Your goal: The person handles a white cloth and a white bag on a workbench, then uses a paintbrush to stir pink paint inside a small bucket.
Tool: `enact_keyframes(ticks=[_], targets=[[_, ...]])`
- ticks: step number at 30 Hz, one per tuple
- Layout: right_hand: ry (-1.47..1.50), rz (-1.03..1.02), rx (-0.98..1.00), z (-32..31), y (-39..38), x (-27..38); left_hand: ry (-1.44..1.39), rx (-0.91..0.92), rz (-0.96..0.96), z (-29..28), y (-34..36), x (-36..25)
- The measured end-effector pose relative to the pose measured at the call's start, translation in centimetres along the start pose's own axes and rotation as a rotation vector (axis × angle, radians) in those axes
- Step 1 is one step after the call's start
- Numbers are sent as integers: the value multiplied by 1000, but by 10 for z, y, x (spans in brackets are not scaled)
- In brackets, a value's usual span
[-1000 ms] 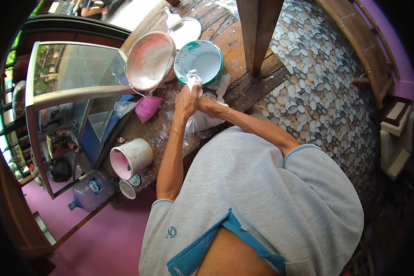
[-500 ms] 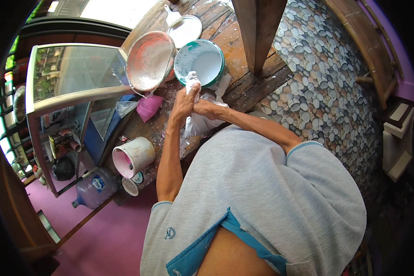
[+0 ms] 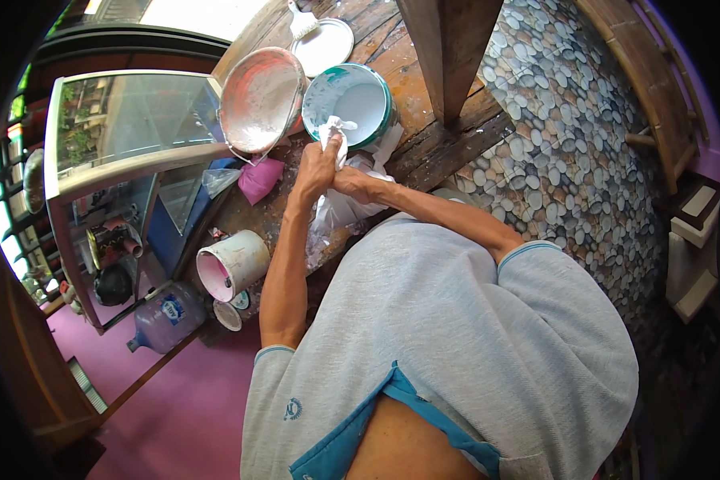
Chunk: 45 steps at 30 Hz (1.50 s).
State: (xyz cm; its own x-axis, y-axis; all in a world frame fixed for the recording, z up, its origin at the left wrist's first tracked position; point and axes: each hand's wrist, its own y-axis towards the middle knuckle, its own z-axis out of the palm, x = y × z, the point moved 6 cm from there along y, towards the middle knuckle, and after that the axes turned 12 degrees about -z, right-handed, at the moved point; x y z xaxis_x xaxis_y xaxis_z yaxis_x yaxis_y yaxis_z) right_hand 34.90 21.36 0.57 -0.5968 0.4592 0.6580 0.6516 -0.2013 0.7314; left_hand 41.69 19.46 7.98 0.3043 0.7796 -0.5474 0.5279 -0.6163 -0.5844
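Both hands are closed round the gathered neck of a white plastic bag (image 3: 340,210). My left hand (image 3: 318,168) grips it with the thumb upward, and crumpled plastic sticks out above the fist. Pressed against it on the right is my right hand (image 3: 354,185), its fingers partly hidden behind the left one. The bag's body hangs below the hands, over the wooden bench. Just beyond the hands stands a teal-rimmed bucket (image 3: 388,112) with whitish paint or paste inside.
Left of the bucket sits a red, white-smeared pail (image 3: 248,88) with a wire handle. Near it lie a pink bag (image 3: 261,181), a white bucket (image 3: 244,258) and a glass-paned frame (image 3: 128,116). A brush (image 3: 302,22) rests by a round lid (image 3: 324,46). A wooden post (image 3: 448,60) rises at right.
My left hand has shifted slightly left and down. The plastic above the fist has spread and bends to the right. The other things stay in place.
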Motion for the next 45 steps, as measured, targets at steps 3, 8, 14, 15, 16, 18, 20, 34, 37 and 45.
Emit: enact_keyframes(ticks=[3, 8, 14, 15, 16, 18, 20, 34, 37, 45], targets=[[70, -17, -70, -7, 2, 6, -5, 14, -10, 1, 3, 0], [76, 21, -69, -13, 9, 15, -1, 23, -33, 1, 3, 0], [316, 537, 32, -14, 10, 8, -322, 222, -242, 3, -9, 2], [317, 537, 34, -14, 14, 8, -646, 300, -227, 5, -10, 3], [499, 848, -84, -14, 9, 1, -649, 296, -229, 5, -11, 5], [679, 1159, -202, -5, -3, -4, -686, 346, -199, 6, -12, 5], [709, 1193, -255, 1, -9, -9, -668, 364, -229, 6, -2, 25], [732, 1025, -260, -1, -1, -6, -483, 85, -200, 11, 0, 14], [779, 1030, -344, -12, 10, 4, -518, 58, -124, 9, 8, 17], [758, 1047, -306, -13, 5, -2, -284, 29, -93, 4, 2, 1]])
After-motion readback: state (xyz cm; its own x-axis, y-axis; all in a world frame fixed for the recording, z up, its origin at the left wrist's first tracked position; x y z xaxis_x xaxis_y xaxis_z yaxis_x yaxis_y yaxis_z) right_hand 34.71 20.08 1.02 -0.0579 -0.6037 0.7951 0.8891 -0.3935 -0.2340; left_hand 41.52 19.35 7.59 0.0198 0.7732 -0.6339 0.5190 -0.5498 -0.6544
